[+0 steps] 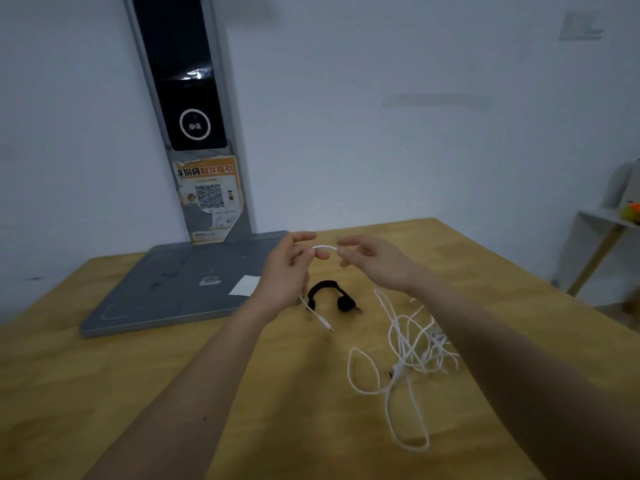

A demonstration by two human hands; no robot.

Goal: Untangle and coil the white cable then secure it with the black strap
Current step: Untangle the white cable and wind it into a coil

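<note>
Two hands are raised above the wooden bench (138,393); toward its far left corner sits a grey scale platform (173,289); the left hand (287,271) and right hand (374,261) each pinch a short arch of the white cable (403,355); the black strap (332,294) lies curled beneath them; the cable's loose tangle spreads toward the bench's right edge.

Wooden table (173,393), grey scale platform (180,289) with upright column (194,98), QR poster (209,197), white wall (398,133)
</note>
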